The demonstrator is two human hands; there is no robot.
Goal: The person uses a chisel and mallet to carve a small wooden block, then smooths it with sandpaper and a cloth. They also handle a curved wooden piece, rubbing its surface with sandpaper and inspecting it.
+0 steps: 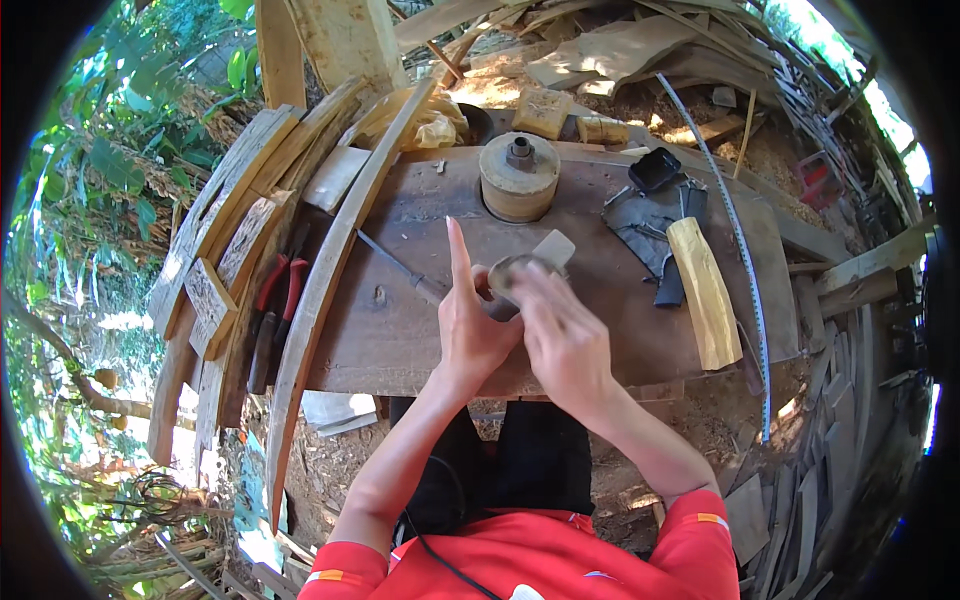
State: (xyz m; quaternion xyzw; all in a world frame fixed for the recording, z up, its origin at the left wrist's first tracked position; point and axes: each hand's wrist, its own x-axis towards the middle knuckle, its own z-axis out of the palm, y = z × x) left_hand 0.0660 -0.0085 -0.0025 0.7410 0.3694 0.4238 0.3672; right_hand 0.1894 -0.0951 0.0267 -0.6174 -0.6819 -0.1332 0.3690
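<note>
My left hand [470, 325] is over the near middle of the wooden table [400, 250], its index finger stretched upward. Its thumb and other fingers curl around a dark, rounded piece [500, 306]. Close against it, my right hand [560, 330] has bent fingers smeared by motion. Under those fingers shows the edge of a roundish grey-brown thing [507, 276], too blurred to name. A flat, pale, round-cornered piece [554, 248] sticks out just beyond the right fingers; whether it joins the thing in the hands I cannot tell. Left of my left hand lies a thin metal tool with a dark handle [428, 288].
A round wooden block with a metal fitting [519, 178] stands at the table's far side. To the right lie a yellowish wood billet [704, 295], black scraps [645, 225] and a long measuring strip [735, 220]. Curved planks [335, 270] and red-handled pliers [280, 300] sit left.
</note>
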